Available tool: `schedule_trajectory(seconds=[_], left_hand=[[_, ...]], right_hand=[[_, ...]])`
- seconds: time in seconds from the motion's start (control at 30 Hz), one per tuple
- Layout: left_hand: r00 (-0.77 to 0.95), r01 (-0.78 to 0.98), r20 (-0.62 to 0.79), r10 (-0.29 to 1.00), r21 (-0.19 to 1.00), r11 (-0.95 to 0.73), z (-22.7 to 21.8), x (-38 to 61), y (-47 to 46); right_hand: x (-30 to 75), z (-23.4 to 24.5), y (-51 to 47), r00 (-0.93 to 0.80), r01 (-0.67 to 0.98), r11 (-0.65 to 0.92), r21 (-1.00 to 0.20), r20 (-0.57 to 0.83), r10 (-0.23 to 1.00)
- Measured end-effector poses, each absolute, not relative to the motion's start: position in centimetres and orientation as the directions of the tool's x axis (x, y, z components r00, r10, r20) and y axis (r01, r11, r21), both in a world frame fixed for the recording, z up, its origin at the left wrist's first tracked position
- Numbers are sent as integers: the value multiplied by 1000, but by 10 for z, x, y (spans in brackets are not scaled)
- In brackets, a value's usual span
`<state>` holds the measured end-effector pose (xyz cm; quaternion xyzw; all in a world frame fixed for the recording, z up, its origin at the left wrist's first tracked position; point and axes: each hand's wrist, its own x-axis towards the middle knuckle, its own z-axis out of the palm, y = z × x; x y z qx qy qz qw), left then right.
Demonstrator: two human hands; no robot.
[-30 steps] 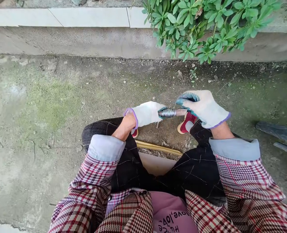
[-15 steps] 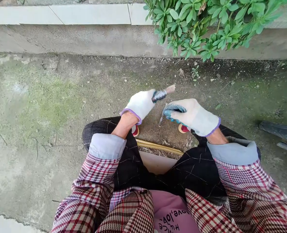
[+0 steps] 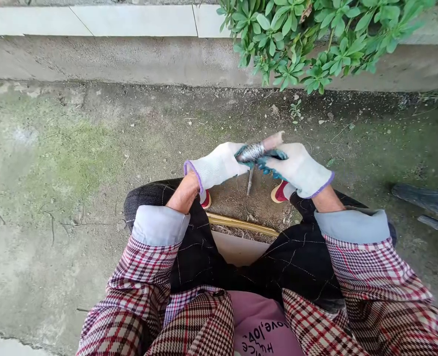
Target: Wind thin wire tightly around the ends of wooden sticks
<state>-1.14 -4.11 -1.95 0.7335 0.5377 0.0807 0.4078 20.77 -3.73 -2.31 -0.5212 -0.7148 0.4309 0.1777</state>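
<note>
My left hand (image 3: 224, 160), in a white knit glove with blue-green coated fingers, is closed round a wire-wrapped stick (image 3: 254, 152). Silvery wire lies in tight coils about its middle, and its pale bare end (image 3: 276, 140) points up and right. My right hand (image 3: 302, 165), gloved alike, is beside the coils with curled fingers under the stick's bare end. Whatever those fingers grip is hidden. A thin grey rod (image 3: 249, 183) points down from below the coils, between the hands; its upper end is covered.
Between my knees sits a container with a yellowish strip (image 3: 241, 223) along its edge. Red shoes (image 3: 279, 192) flank the bare soil. Ahead runs a low concrete wall (image 3: 130, 59) under a leafy bush (image 3: 296, 39). A dark, weathered board (image 3: 422, 198) lies at right.
My left hand has moved right with the wire-wrapped stick, bringing it up to my right hand. The gap between the hands has closed, and the grey rod stands more upright.
</note>
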Motion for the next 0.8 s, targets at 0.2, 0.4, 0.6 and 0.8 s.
schedule_trajectory(seconds=[0.2, 0.4, 0.6, 0.8], left_hand=[[398, 770, -284, 873, 621, -149, -31, -18, -35], [312, 492, -230, 922, 869, 50, -33, -9, -37], [183, 299, -255, 949, 935, 194, -26, -6, -40], [214, 216, -300, 930, 943, 254, -8, -5, -47]], right_hand=[[200, -25, -43, -505, 643, 212, -736, -200, 840], [199, -28, -42, -349, 520, -42, -853, -257, 901], [195, -17, -48, -149, 273, -212, -938, -259, 954], [197, -5, -55, -161, 216, -117, -969, -154, 975]])
